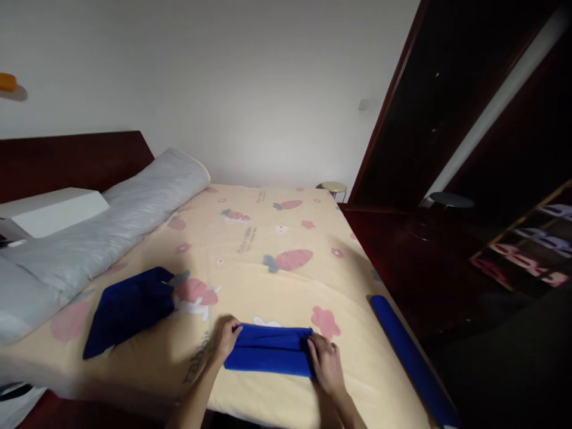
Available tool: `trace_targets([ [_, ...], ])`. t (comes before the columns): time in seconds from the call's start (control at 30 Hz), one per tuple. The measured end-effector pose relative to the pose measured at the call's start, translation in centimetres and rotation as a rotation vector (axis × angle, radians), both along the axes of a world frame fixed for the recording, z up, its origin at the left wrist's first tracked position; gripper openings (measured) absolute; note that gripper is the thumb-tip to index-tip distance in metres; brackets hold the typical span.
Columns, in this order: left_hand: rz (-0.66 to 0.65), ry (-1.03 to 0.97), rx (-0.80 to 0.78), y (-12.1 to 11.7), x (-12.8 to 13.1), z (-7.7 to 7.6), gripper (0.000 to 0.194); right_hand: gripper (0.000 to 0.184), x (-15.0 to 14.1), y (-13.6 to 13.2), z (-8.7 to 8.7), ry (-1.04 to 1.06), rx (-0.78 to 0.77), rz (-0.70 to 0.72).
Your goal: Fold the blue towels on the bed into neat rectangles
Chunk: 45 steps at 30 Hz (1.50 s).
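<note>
Cloth (269, 353) lies folded, left grip (227, 338) and right grip (328, 359) each pinching a far corner.

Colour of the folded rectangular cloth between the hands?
Folded rectangular cloth: plain blue. Best view: head.

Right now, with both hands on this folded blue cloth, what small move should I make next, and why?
Probably fold the blue cloth's far edge toward you: your left hand is at its far left corner, your right hand is at its right end, and a crease running lengthwise seems to offer a folding line.
</note>
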<state>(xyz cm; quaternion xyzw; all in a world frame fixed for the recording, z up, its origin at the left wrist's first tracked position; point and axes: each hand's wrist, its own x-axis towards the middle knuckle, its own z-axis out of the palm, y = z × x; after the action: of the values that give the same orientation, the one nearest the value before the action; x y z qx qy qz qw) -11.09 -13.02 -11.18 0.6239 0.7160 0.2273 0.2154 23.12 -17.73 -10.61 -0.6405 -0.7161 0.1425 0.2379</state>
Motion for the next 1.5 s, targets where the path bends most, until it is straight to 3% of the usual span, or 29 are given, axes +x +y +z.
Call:
trace_targets([
  [0.13,-0.025,0.000,-0.011,0.1,-1.2,0.6,0.014,0.048,1.6,3.0,-0.3,0.026,-0.009,-0.143],
  [0.3,0.014,0.120,0.010,0.0,-1.2,2.4,0.020,0.037,1.0,5.3,-1.0,0.055,-0.002,-0.114],
  [0.57,0.140,0.294,0.082,0.2,0.9,3.5,0.025,0.044,1.3,4.8,-0.4,0.057,0.109,-0.063],
  [0.67,0.163,0.339,0.131,-0.6,3.0,3.2,0.036,0.044,-0.5,3.7,0.3,0.022,0.137,-0.059],
  [0.73,0.011,0.367,0.198,-1.8,5.3,2.5,0.045,0.041,-3.4,2.3,0.6,0.007,0.147,0.032],
  [0.83,-0.362,0.424,0.271,-4.0,8.0,1.0,0.050,0.044,-7.9,0.0,0.7,-0.038,0.094,0.268],
  [0.87,-0.431,0.444,0.270,-4.6,8.2,0.5,0.050,0.045,-8.7,-0.5,0.6,-0.060,0.057,0.318],
  [0.93,-0.413,0.478,0.232,-5.2,7.0,0.1,0.049,0.049,-8.2,-0.9,0.3,-0.100,-0.016,0.293],
  [1.1,-0.146,0.566,0.209,-5.5,-0.4,1.6,0.047,0.048,0.7,-0.7,0.0,-0.172,-0.046,0.019],
  [1.17,-0.127,0.568,0.274,-6.4,-1.1,2.2,0.050,0.046,2.4,-1.4,0.1,-0.178,0.016,-0.033],
  [1.27,-0.314,0.547,0.342,-8.7,2.4,2.4,0.056,0.046,-0.5,-3.4,0.3,-0.155,0.130,0.026],
  [1.33,-0.479,0.537,0.341,-10.3,5.9,2.3,0.059,0.048,-3.9,-4.8,0.2,-0.136,0.157,0.171],
  [1.4,-0.557,0.534,0.326,-11.4,8.3,2.3,0.061,0.051,-6.0,-5.8,0.0,-0.131,0.147,0.309],
  [1.5,-0.590,0.534,0.308,-11.8,8.2,2.5,0.063,0.057,-4.9,-6.6,-0.7,-0.146,0.131,0.402],
])
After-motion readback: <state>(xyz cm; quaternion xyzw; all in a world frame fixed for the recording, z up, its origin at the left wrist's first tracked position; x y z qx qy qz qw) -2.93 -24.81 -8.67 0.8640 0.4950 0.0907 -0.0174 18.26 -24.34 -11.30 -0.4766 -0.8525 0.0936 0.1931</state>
